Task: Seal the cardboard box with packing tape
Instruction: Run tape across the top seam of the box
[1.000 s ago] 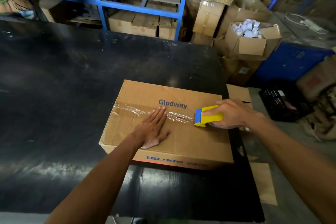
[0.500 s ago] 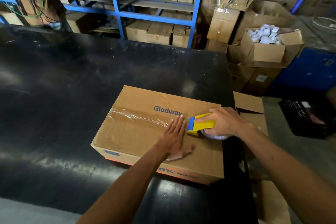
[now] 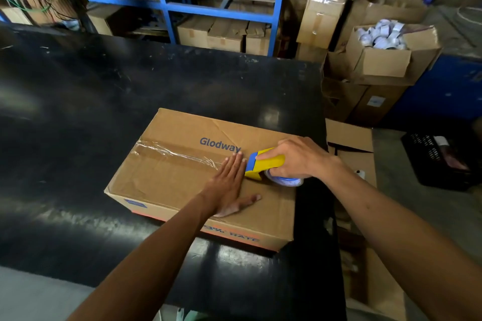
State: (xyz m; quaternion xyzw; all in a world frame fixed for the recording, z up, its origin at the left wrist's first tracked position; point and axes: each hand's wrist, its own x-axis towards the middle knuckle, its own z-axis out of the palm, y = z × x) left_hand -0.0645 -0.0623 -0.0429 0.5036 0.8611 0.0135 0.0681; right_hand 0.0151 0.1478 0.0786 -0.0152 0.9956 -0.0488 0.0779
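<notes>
Centrally, we see a closed cardboard box (image 3: 182,177) printed "Glodway", lying flat on a black table (image 3: 78,112) near the table's right edge. A strip of clear packing tape (image 3: 177,154) runs along the top seam from the box's left edge toward the right, wrinkled in places. We place the left hand (image 3: 229,185) flat on the lid, palm down and fingers spread straight, its fingertips lying over the taped seam just left of the dispenser; it grasps nothing. We note the right hand (image 3: 294,159) wrapped around a yellow and blue tape dispenser (image 3: 263,164), fingers closed over its yellow body, with the blue-edged roll showing beneath the palm. The dispenser's blue front edge touches the lid beside the left fingertips, near the box's right end. Behind the table we observe blue metal shelving (image 3: 161,2) holding stacked cartons. To the right stands an open carton (image 3: 383,62) filled with white rolls, resting on other boxes. A black plastic crate (image 3: 438,164) sits on the floor at far right.
</notes>
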